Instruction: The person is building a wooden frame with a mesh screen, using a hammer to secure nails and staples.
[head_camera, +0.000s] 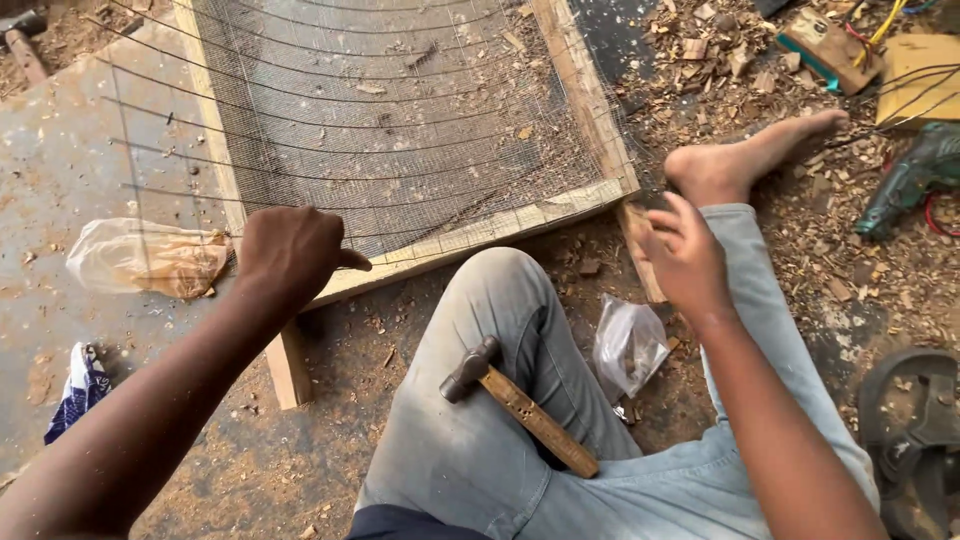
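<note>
**Hands at the near rail of a mesh-covered wooden frame**

Head view, person seated on the floor (300, 470), which is littered with wood chips and sawdust. Grey trousers, one knee raised in the centre of the view, a bare foot (745, 160) stretched out to the right.

Left hand (292, 252): curled narrow, knuckles up, fingers pinched at the near edge of the wire mesh (400, 110) where it meets the near rail of the wooden frame (480, 235). Whether it pinches the mesh alone or something small against it, I cannot tell. The mesh lies spread over the frame, its left edge overhanging the frame's left rail.

Right hand (685, 255): fingers loosely bent, half open, holding nothing that shows. It hovers above the shin, just beside the frame's near right corner and close to the heel of the foot.

Hammer (520, 405): dark metal head, wooden handle, lying untouched across the thigh, head toward the left hand, handle pointing down-right.

Clear plastic bag (628, 345): on the floor between the legs, just right of the hammer; contents too small to make out.

Also present: a crumpled plastic bag (145, 258) just left of the left hand; a blue-and-white cloth (80, 390) at the lower left; a green power drill (915, 180) well apart at the right edge.
</note>
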